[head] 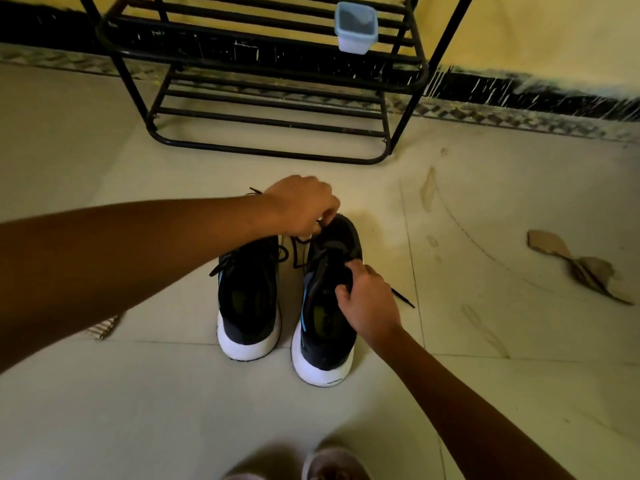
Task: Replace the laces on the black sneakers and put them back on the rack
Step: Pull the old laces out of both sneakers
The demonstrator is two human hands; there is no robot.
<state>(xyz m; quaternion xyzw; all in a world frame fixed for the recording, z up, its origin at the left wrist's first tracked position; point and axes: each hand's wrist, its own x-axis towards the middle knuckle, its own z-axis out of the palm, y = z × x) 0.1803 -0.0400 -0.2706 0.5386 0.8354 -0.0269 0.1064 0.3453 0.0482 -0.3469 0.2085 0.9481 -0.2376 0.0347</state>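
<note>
Two black sneakers with white heels stand side by side on the floor, toes pointing at the rack. My left hand [302, 206] hovers over the toe end of the right sneaker [325, 327] and pinches a black lace [298, 252] that loops between the shoes. My right hand [363, 299] grips the tongue of the right sneaker. One lace end [403, 299] trails on the floor right of that shoe. The left sneaker [247, 306] sits untouched, partly under my left forearm.
A black metal shoe rack [270, 133] stands against the yellow wall ahead, with a pale blue plastic container [356, 27] on an upper shelf. A torn piece of cardboard [575, 265] lies on the tiles to the right. My own shoes [329, 462] show at the bottom edge.
</note>
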